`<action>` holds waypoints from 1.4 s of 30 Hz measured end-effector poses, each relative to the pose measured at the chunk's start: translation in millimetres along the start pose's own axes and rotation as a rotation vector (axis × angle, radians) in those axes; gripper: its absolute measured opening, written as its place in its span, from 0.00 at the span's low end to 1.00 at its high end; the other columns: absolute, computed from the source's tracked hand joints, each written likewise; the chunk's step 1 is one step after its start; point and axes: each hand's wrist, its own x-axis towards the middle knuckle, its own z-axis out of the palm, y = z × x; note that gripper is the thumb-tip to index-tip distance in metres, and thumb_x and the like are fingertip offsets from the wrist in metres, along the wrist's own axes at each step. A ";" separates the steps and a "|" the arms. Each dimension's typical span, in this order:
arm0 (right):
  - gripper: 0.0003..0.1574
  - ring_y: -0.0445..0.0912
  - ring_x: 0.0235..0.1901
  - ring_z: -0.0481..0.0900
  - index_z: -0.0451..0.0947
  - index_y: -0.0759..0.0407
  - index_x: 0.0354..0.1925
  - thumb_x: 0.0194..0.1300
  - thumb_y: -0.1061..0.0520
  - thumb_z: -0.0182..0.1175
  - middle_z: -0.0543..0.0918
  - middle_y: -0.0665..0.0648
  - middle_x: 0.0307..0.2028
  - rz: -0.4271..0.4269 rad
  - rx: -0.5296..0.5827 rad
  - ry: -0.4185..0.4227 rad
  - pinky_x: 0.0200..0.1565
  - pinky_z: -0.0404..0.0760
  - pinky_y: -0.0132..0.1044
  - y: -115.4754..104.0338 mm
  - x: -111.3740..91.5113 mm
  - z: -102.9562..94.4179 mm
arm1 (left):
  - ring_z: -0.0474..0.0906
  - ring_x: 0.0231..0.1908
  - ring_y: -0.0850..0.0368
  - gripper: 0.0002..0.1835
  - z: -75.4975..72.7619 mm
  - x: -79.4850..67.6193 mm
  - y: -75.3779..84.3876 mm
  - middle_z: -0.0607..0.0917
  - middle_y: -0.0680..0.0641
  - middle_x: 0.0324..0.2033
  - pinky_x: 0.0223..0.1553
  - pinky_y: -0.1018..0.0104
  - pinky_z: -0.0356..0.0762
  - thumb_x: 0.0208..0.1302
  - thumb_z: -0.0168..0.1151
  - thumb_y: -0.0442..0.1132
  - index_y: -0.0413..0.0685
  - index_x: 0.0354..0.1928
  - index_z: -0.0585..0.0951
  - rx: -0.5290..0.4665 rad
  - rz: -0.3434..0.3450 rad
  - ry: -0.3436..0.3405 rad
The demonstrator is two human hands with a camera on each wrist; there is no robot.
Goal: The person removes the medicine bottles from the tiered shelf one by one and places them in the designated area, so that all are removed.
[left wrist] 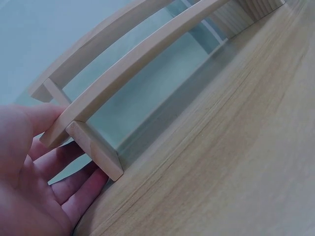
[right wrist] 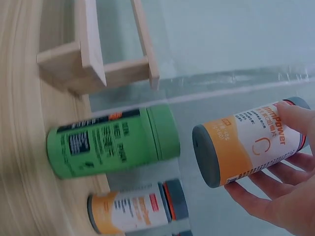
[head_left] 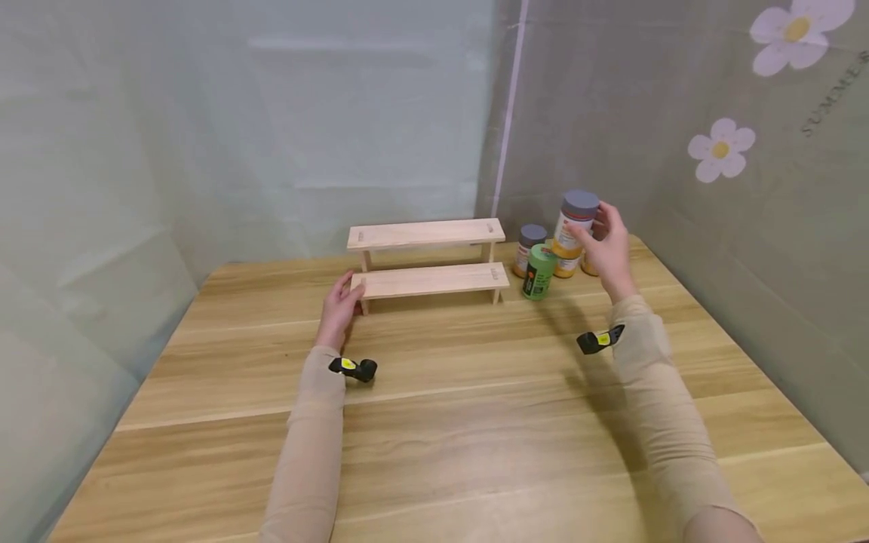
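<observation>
A two-tier wooden step rack (head_left: 428, 280) stands at the back of the table. At its left end my left hand (head_left: 337, 308) grips the lower shelf, thumb on top and fingers beneath and against the leg (left wrist: 96, 150). My right hand (head_left: 614, 256) holds a supplement bottle (right wrist: 251, 140), orange and white with a dark grey lid, lifted off the table. In the right wrist view it is apart from the green bottle (right wrist: 115, 140), which stands on the table right of the rack. Another orange-and-white bottle (right wrist: 133, 209) stands near the green one.
Behind the green bottle are more orange-and-white bottles (head_left: 566, 266), partly hidden by the lifted one and my hand. Pale sheet walls (head_left: 380, 113) close off the back and sides of the wooden table (head_left: 434, 422). The right wall (head_left: 679, 90) carries printed flowers.
</observation>
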 end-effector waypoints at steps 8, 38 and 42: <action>0.39 0.50 0.60 0.73 0.61 0.55 0.69 0.65 0.49 0.63 0.71 0.62 0.65 0.070 -0.022 0.028 0.63 0.72 0.42 13.6 -2.8 -14.2 | 0.69 0.65 0.47 0.33 1.1 -2.4 4.2 0.66 0.42 0.71 0.46 0.74 0.72 0.73 0.50 0.45 0.53 0.76 0.54 0.008 0.018 0.002; 0.39 0.62 0.63 0.69 0.57 0.65 0.70 0.67 0.58 0.60 0.68 0.72 0.65 0.130 -0.111 -0.084 0.66 0.67 0.53 79.5 -15.8 -17.2 | 0.67 0.67 0.48 0.33 2.1 -6.0 5.3 0.64 0.42 0.72 0.56 0.64 0.71 0.73 0.51 0.44 0.51 0.76 0.54 0.005 0.005 0.005; 0.37 0.61 0.63 0.68 0.58 0.64 0.69 0.67 0.59 0.60 0.69 0.71 0.65 0.137 -0.109 -0.088 0.67 0.67 0.53 84.5 -16.5 -16.5 | 0.67 0.68 0.49 0.33 1.3 -2.5 1.5 0.64 0.42 0.72 0.54 0.67 0.71 0.73 0.51 0.46 0.53 0.76 0.54 0.017 0.005 0.012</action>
